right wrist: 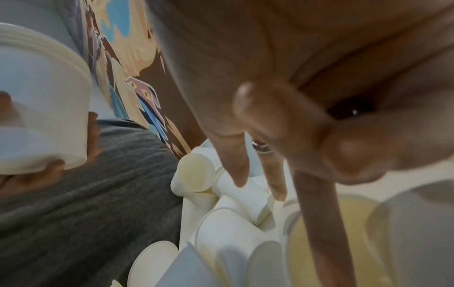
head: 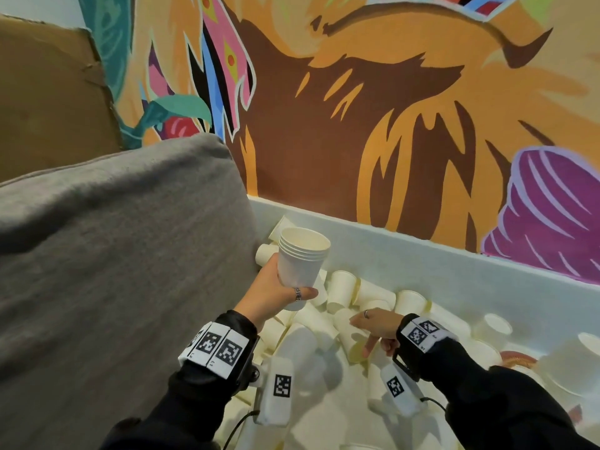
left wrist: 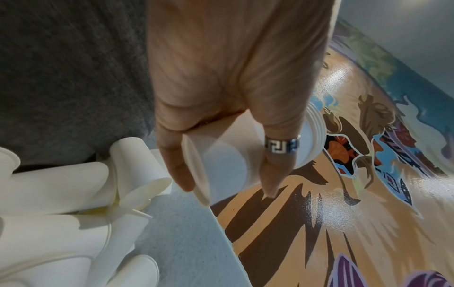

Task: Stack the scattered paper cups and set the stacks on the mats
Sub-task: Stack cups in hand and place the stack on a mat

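My left hand grips a nested stack of several white paper cups, upright with mouths up, above the pile's left end. In the left wrist view the fingers curl round the stack's base. Loose cups lie scattered on their sides below. My right hand reaches low into the pile with fingers straight and spread. Its thumb points down at the mouth of a cup lying on its side. The right wrist view shows those fingers over the cups, gripping nothing.
A grey cushion bounds the pile on the left. A white ledge runs behind it under a painted wall. Brown cardboard stands at far left. A red-orange patch shows between cups at right.
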The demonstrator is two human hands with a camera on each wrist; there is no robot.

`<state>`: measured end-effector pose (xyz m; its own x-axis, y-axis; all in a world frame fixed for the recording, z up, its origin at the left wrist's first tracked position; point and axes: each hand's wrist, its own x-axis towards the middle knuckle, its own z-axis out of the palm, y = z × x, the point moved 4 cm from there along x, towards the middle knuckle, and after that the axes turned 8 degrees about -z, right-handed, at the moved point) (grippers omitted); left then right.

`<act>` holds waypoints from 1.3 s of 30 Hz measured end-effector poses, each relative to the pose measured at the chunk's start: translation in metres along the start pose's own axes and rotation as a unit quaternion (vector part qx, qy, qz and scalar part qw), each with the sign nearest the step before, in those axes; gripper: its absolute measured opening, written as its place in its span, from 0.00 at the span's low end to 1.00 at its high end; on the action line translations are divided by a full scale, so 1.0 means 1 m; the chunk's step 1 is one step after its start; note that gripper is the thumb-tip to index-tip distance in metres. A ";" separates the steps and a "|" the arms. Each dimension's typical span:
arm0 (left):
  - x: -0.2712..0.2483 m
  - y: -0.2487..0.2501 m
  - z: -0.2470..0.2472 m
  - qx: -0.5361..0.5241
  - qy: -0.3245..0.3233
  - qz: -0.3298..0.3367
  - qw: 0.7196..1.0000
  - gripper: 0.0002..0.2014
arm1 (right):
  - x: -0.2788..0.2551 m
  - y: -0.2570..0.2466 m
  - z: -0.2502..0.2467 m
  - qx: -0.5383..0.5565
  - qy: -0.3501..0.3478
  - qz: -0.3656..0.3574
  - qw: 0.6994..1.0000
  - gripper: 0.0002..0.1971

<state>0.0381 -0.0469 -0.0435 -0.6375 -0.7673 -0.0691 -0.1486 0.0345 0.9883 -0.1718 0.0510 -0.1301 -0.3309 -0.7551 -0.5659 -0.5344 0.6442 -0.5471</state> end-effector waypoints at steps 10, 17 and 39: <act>0.003 -0.002 0.003 0.013 -0.007 -0.005 1.000 0.31 | 0.009 0.003 -0.001 0.097 0.022 -0.040 0.994 0.23; 0.001 0.000 0.005 0.017 -0.008 -0.002 1.000 0.31 | -0.012 -0.011 -0.030 0.099 0.150 -0.124 0.976 0.19; -0.025 0.026 0.044 0.086 -0.062 0.030 0.994 0.31 | -0.197 -0.100 -0.066 0.050 0.528 -0.533 0.659 0.22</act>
<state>0.0171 0.0017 -0.0223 -0.7356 -0.6764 -0.0381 -0.2282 0.1945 0.9540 -0.1041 0.1277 0.0767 -0.1951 -0.4142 0.8890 -0.8647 -0.3552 -0.3552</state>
